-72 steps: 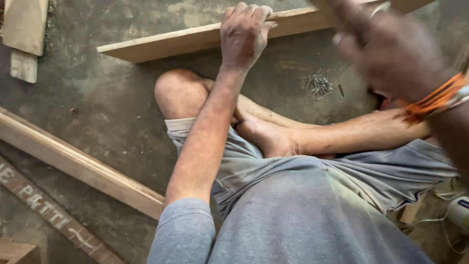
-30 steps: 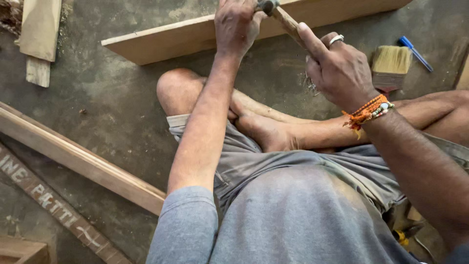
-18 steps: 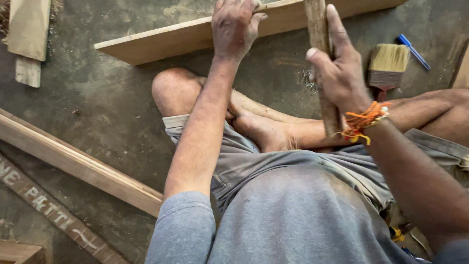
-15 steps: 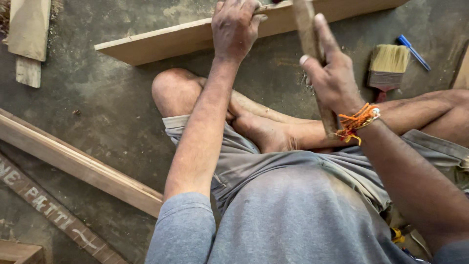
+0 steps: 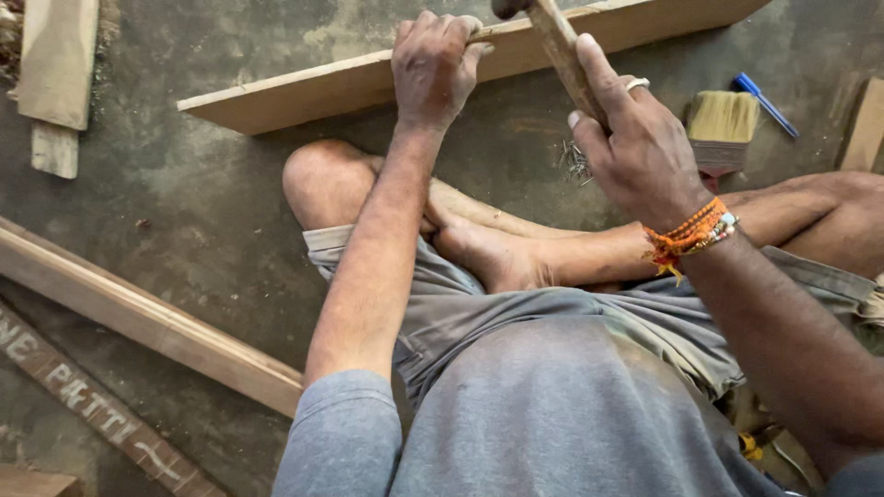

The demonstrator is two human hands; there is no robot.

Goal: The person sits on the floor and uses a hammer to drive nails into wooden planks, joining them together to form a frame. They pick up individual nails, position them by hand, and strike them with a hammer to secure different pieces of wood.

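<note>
I sit cross-legged on a concrete floor. My left hand (image 5: pixel 433 64) rests on a long pale wooden plank (image 5: pixel 304 92) lying on edge ahead of me, its fingers closed over the top edge. Whether they pinch a nail there I cannot tell. My right hand (image 5: pixel 635 143) grips the wooden handle of a hammer (image 5: pixel 562 46). The hammer's dark head is at the top of the frame, down at the plank beside my left fingers. A small pile of nails (image 5: pixel 575 161) lies on the floor under my right hand.
A flat paintbrush (image 5: pixel 721 124) and a blue pen (image 5: pixel 764 103) lie at the right. A long timber batten (image 5: pixel 138 317) runs diagonally at the left, with a darker lettered strip (image 5: pixel 83 410) below it. Wood offcuts (image 5: pixel 57 74) sit at the top left.
My right hand came in with the hammer, raised it upright, then swung its head down onto the plank by my left fingers. My left hand has stayed on the plank.
</note>
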